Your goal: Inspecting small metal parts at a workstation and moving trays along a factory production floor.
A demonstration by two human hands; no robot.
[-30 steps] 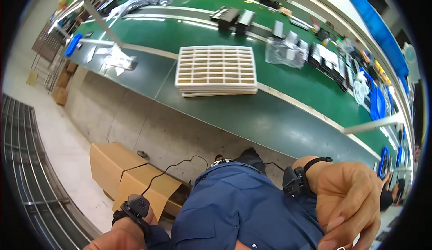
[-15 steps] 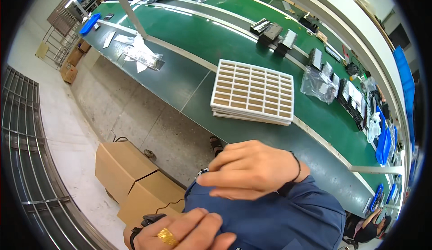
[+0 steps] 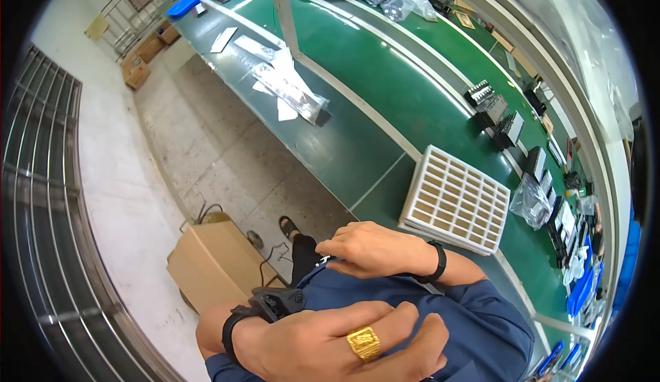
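Observation:
My left hand (image 3: 344, 341), with a broad gold ring on one finger, is low in the view over the front of my dark blue jacket (image 3: 392, 296). Its fingers are bent but spaced apart, and nothing shows in them. A black strap and a small black device (image 3: 275, 304) sit at that wrist. My right hand (image 3: 375, 248), wearing a black wristband, hovers above the jacket front with its fingers curled in; I see no object in it. Beyond it, a stack of white gridded trays (image 3: 459, 200) with many rectangular cells rests on the green workbench (image 3: 337, 155).
A cardboard box (image 3: 216, 262) stands on the floor at left, with a dark cable beside it. White sheets and clear plastic packets (image 3: 285, 86) lie on the bench. Dark parts (image 3: 489, 110) stand along the far side, near a plastic bag (image 3: 531, 202). A blue tray (image 3: 187, 3) is at the far left.
The view has swung, so the bench and trays appear farther right. My left hand has moved right and up across the jacket, coming closer below my right hand. The right hand's fingers look more curled.

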